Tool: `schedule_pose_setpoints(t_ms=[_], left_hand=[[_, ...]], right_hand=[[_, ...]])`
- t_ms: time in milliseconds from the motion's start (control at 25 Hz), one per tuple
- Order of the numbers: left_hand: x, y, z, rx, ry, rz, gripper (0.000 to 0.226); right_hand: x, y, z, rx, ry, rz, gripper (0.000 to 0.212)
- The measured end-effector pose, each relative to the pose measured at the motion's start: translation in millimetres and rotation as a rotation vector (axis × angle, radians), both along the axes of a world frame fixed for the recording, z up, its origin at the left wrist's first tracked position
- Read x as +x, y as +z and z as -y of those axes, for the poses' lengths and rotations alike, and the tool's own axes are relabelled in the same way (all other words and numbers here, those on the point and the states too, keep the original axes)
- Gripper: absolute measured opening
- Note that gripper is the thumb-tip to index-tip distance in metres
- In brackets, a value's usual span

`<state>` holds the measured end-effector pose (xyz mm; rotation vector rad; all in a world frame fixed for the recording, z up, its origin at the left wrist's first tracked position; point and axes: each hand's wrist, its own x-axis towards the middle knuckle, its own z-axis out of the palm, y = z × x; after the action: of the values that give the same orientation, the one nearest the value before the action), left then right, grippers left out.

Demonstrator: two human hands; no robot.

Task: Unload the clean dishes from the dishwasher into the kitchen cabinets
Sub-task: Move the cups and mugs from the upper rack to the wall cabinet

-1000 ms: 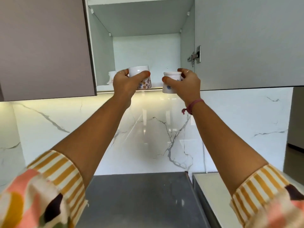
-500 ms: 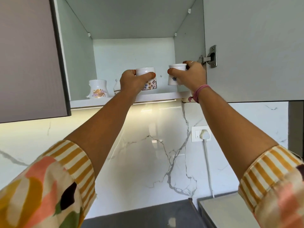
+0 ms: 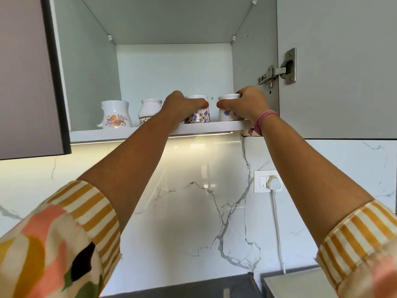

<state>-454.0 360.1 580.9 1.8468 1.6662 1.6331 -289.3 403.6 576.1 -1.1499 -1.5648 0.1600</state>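
Observation:
Both my arms reach up into an open wall cabinet. My left hand (image 3: pixel 181 107) grips a white mug with a brown and blue flower band (image 3: pixel 198 116), which rests on the cabinet shelf (image 3: pixel 103 134). My right hand (image 3: pixel 245 104) grips a white mug with a blue flower (image 3: pixel 225 114), standing on the same shelf just right of the first, near the cabinet's right wall. The two mugs stand side by side, slightly apart.
Two more white patterned mugs, one with a paisley print (image 3: pixel 116 114) and one with a brown band (image 3: pixel 148 110), stand on the shelf to the left. The open cabinet door (image 3: pixel 337 67) hangs at right with its hinge (image 3: pixel 279 70). A wall socket with a plug (image 3: pixel 269 181) is below.
Both hands moved the mugs forward and down into the cabinet; the mugs now sit on the shelf. The view has come closer to the cabinet.

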Motion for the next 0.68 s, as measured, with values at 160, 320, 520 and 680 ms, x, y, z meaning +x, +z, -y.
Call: schedule_pose_setpoints(t_ms=[160,320,520,680], left_hand=[[2.3,1.0,0.6,-0.028,0.023,-0.036,0.043],[4.0,0.8,4.5,-0.047,0.093,-0.109,0.040],[6.5,-5.8,6.6,0.086,0.200,-0.136,0.045],[5.5,-26.0,15.9,0.345,0.179,-0.064,0.063]], right_hand=[[1.1,0.8,2.1,-0.007,-0.010,0.058,0.042],[0.2,-0.9,6.5,-0.002,-0.043,0.131,0.035],[-1.1,-6.0,16.8,0.034,-0.079,0.153,0.056],[-3.8,-28.2,27.5,0.230,-0.019,0.023,0.065]])
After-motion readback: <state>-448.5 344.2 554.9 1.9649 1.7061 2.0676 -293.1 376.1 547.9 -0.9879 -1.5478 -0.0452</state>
